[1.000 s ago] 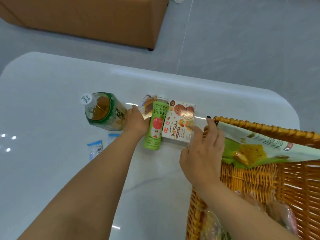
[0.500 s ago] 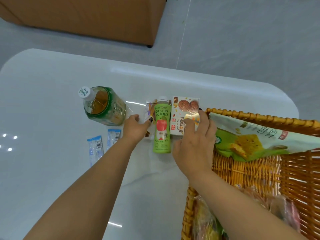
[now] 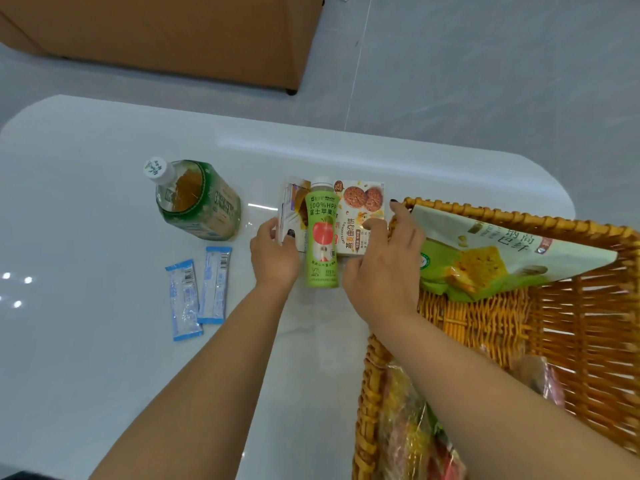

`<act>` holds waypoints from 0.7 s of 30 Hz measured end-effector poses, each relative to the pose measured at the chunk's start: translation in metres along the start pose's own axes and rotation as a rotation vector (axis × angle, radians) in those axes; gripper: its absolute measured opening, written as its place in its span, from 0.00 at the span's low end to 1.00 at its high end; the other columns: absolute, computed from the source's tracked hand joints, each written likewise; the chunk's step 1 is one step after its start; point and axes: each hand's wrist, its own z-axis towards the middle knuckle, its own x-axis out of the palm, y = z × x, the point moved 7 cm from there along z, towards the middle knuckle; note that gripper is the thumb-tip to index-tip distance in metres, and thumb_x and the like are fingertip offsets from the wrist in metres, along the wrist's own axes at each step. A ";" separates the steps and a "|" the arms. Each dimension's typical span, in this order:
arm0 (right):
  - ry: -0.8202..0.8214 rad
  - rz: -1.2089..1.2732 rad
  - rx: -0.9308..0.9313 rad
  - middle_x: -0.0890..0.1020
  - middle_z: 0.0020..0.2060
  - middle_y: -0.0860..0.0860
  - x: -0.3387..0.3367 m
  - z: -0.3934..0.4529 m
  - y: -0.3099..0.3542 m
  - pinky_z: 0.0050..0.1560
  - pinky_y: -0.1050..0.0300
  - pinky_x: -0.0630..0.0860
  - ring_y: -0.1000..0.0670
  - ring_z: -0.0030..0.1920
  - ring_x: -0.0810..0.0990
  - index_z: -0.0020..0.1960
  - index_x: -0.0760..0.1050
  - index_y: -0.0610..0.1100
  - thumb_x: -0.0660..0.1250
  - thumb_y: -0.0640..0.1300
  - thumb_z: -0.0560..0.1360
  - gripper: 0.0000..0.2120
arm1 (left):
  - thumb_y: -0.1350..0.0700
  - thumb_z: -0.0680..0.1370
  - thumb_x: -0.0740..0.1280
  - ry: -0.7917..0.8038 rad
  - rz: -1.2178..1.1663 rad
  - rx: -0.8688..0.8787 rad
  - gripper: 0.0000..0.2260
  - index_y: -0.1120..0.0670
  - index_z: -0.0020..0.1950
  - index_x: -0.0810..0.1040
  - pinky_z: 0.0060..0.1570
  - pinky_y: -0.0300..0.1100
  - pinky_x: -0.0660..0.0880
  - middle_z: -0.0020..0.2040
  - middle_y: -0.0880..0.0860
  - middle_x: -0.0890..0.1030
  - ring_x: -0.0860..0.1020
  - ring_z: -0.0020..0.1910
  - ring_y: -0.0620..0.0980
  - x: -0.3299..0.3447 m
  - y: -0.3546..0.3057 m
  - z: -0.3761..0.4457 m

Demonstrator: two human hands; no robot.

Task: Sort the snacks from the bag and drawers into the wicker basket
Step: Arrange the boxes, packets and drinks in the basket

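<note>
On the glossy white desk [image 3: 104, 341] three snacks lie side by side just left of the woven orange-brown wicker basket [image 3: 571, 306]: a small white and purple snack packet [image 3: 294, 209], a light green apple juice bottle with a red apple on its label [image 3: 322, 237], and a cream cardboard box of oat cookies [image 3: 360, 216]. The left hand [image 3: 275, 254] curls its fingers round the near end of the purple packet, gripping it. The right hand [image 3: 384, 268] rests on the cookie box with its fingers spread and bent over the box's right edge, holding it; one dark-nailed fingertip reaches the basket rim. A large green and white cracker bag [image 3: 485, 258] leans across the basket's far corner, and clear-wrapped colourful snacks [image 3: 408, 431] lie in its near end. Further left on the desk stand a big green-labelled tea bottle with a white cap [image 3: 194, 199] and two blue and white stick sachets [image 3: 197, 292] lying side by side
</note>
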 end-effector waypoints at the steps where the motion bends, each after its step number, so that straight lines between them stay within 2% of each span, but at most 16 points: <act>1: 0.003 0.007 0.003 0.68 0.68 0.38 0.000 0.000 0.000 0.54 0.44 0.74 0.35 0.63 0.68 0.61 0.73 0.40 0.70 0.41 0.64 0.25 | 0.58 0.81 0.63 -0.030 -0.021 -0.010 0.17 0.52 0.70 0.70 0.52 0.43 0.76 0.60 0.50 0.74 0.76 0.51 0.48 -0.006 -0.001 -0.002; 2: 0.003 0.013 0.004 0.68 0.68 0.38 0.000 -0.001 0.000 0.54 0.44 0.74 0.36 0.63 0.68 0.61 0.73 0.40 0.71 0.41 0.64 0.25 | 0.58 0.81 0.62 -0.056 -0.039 -0.019 0.17 0.52 0.71 0.70 0.53 0.45 0.76 0.61 0.51 0.75 0.76 0.51 0.48 -0.012 -0.002 -0.003; 5: -0.002 0.041 0.007 0.68 0.68 0.39 -0.001 -0.001 -0.001 0.57 0.43 0.73 0.36 0.64 0.67 0.61 0.73 0.40 0.70 0.42 0.66 0.24 | 0.59 0.82 0.60 -0.149 -0.087 -0.031 0.16 0.53 0.69 0.72 0.50 0.43 0.76 0.61 0.50 0.76 0.78 0.55 0.50 -0.035 -0.004 -0.009; 8: 0.022 0.097 -0.001 0.66 0.69 0.39 -0.002 -0.001 -0.002 0.61 0.41 0.71 0.35 0.64 0.66 0.61 0.73 0.40 0.70 0.42 0.68 0.23 | 0.59 0.82 0.58 -0.248 -0.162 -0.036 0.15 0.52 0.68 0.75 0.41 0.34 0.76 0.61 0.50 0.77 0.79 0.56 0.50 -0.066 -0.014 -0.024; 9: 0.038 0.126 -0.013 0.65 0.70 0.40 -0.004 -0.002 -0.002 0.61 0.42 0.71 0.36 0.65 0.65 0.62 0.73 0.41 0.69 0.42 0.69 0.22 | 0.60 0.82 0.58 -0.265 -0.201 -0.036 0.15 0.51 0.68 0.75 0.41 0.33 0.76 0.60 0.51 0.78 0.79 0.55 0.50 -0.075 -0.018 -0.030; 10: 0.066 0.170 -0.024 0.63 0.72 0.42 -0.006 -0.003 -0.003 0.62 0.43 0.69 0.38 0.66 0.63 0.63 0.72 0.42 0.69 0.42 0.71 0.21 | 0.60 0.82 0.58 -0.266 -0.255 -0.040 0.15 0.51 0.67 0.76 0.44 0.37 0.79 0.58 0.51 0.80 0.80 0.55 0.50 -0.082 -0.021 -0.036; 12: 0.114 0.332 -0.026 0.63 0.72 0.46 -0.016 -0.007 -0.007 0.67 0.48 0.64 0.43 0.68 0.59 0.64 0.72 0.44 0.66 0.43 0.75 0.18 | 0.60 0.82 0.57 -0.217 -0.356 -0.059 0.16 0.50 0.67 0.77 0.50 0.47 0.81 0.55 0.51 0.82 0.81 0.56 0.51 -0.087 -0.029 -0.052; 14: 0.082 0.530 -0.033 0.69 0.66 0.49 -0.040 -0.017 -0.011 0.68 0.59 0.61 0.51 0.66 0.61 0.62 0.73 0.45 0.64 0.45 0.76 0.14 | 0.61 0.83 0.57 -0.132 -0.440 -0.083 0.16 0.50 0.68 0.76 0.47 0.43 0.80 0.57 0.50 0.81 0.81 0.56 0.48 -0.080 -0.036 -0.073; 16: 0.102 0.692 -0.018 0.71 0.62 0.55 -0.058 -0.030 -0.013 0.65 0.68 0.62 0.56 0.64 0.65 0.62 0.72 0.49 0.63 0.49 0.76 0.15 | 0.61 0.83 0.57 -0.050 -0.498 -0.099 0.16 0.50 0.67 0.75 0.47 0.41 0.79 0.58 0.50 0.81 0.81 0.55 0.46 -0.066 -0.041 -0.096; 19: 0.280 0.973 0.168 0.73 0.61 0.61 -0.061 -0.048 -0.021 0.59 0.65 0.72 0.62 0.61 0.72 0.65 0.70 0.54 0.68 0.50 0.76 0.18 | 0.60 0.84 0.57 0.089 -0.541 -0.104 0.15 0.47 0.63 0.77 0.47 0.42 0.80 0.56 0.49 0.83 0.82 0.53 0.43 -0.035 -0.045 -0.126; 21: 0.312 1.205 0.299 0.78 0.59 0.59 -0.063 -0.055 -0.030 0.54 0.63 0.77 0.61 0.58 0.77 0.64 0.71 0.53 0.70 0.44 0.75 0.19 | 0.60 0.84 0.57 0.174 -0.536 -0.106 0.14 0.45 0.61 0.78 0.48 0.42 0.81 0.55 0.47 0.84 0.82 0.53 0.43 -0.013 -0.047 -0.143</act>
